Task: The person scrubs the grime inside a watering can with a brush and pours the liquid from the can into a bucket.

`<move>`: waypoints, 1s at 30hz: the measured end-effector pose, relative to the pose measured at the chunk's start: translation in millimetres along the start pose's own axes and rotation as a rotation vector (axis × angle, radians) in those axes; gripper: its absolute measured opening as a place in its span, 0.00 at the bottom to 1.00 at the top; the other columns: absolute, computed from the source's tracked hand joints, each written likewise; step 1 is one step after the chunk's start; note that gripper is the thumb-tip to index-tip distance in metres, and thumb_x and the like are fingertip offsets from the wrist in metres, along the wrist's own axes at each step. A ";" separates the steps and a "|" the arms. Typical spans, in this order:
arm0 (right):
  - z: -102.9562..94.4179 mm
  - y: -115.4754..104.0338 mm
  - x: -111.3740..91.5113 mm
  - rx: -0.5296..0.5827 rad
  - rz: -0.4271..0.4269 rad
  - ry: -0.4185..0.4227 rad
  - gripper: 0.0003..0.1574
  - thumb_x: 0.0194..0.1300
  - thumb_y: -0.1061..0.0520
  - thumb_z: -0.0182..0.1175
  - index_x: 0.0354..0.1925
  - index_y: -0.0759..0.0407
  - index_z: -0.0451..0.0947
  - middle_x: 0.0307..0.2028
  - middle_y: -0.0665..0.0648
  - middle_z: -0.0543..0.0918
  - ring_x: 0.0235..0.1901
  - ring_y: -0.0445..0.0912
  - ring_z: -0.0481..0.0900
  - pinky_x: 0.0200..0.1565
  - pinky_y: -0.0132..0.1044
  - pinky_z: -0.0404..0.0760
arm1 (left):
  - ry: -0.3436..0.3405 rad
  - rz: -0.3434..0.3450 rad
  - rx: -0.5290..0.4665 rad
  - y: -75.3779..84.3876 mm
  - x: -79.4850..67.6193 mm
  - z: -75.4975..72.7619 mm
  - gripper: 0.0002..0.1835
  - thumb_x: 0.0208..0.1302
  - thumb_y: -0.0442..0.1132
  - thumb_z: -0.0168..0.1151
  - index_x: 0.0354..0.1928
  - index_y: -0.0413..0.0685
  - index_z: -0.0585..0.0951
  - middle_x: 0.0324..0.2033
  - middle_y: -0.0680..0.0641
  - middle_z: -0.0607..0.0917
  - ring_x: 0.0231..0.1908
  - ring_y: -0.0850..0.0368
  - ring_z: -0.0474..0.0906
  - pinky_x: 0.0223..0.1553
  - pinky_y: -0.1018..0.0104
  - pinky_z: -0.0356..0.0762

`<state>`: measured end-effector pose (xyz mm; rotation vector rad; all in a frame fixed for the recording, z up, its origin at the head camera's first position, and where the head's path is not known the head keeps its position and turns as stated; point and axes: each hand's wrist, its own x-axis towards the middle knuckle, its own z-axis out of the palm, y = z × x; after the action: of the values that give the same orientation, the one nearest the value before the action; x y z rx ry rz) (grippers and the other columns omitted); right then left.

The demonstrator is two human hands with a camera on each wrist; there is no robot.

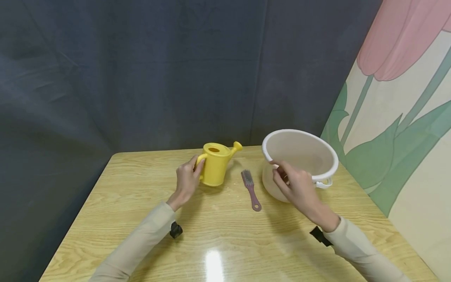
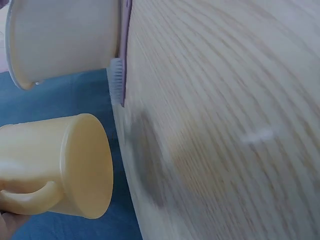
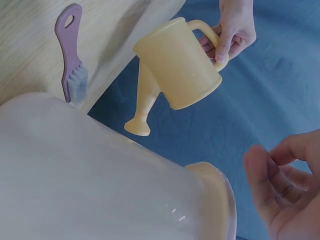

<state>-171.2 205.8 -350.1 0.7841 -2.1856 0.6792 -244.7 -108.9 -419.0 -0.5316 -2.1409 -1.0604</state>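
My left hand (image 1: 187, 178) grips the handle of a yellow watering can (image 1: 214, 170). In the left wrist view, the can's underside shows, raised over the table with a shadow below. Its spout points right, towards a white bucket (image 1: 271, 184) with a wide rim and a side handle. At the near side of this rim is my right hand (image 1: 299, 188), fingers loosely curled. The right wrist view has that hand (image 3: 285, 192) apart from the rim with nothing in its fingers. Between can and bucket lies a purple brush (image 1: 251, 192) with grey bristles.
Everything stands on a light wooden table (image 1: 141, 184). A dark blue curtain (image 1: 183, 78) hangs right behind its far edge. Along the right side runs a wall (image 1: 423, 184) painted with a pink tulip and green leaves. Small droplets show on the wood beside the brush.
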 end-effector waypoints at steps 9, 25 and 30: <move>-12.4 6.1 7.5 -0.041 -0.023 0.083 0.11 0.59 0.63 0.64 0.42 0.64 0.82 0.26 0.53 0.82 0.25 0.45 0.78 0.24 0.37 0.78 | 0.035 -0.004 -0.010 7.7 5.5 -1.2 0.09 0.72 0.35 0.59 0.36 0.34 0.81 0.18 0.46 0.78 0.16 0.60 0.69 0.15 0.73 0.67; -29.5 29.8 2.1 -0.111 0.100 0.076 0.25 0.53 0.64 0.72 0.49 0.71 0.79 0.47 0.70 0.76 0.46 0.67 0.68 0.46 0.57 0.65 | 0.041 -0.016 -0.052 11.0 11.4 -3.3 0.10 0.73 0.35 0.58 0.45 0.34 0.83 0.27 0.42 0.85 0.21 0.56 0.78 0.19 0.68 0.77; -34.5 39.1 -3.0 -0.116 0.157 0.067 0.32 0.55 0.58 0.69 0.53 0.78 0.73 0.53 0.76 0.71 0.54 0.71 0.63 0.55 0.66 0.59 | 0.038 -0.028 -0.057 12.9 11.6 -2.7 0.10 0.72 0.36 0.58 0.46 0.35 0.83 0.29 0.41 0.86 0.22 0.56 0.79 0.20 0.67 0.78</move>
<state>-181.8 256.0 -340.2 0.5268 -2.2193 0.6397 -243.7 -102.9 -402.6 -0.5052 -2.0958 -1.1416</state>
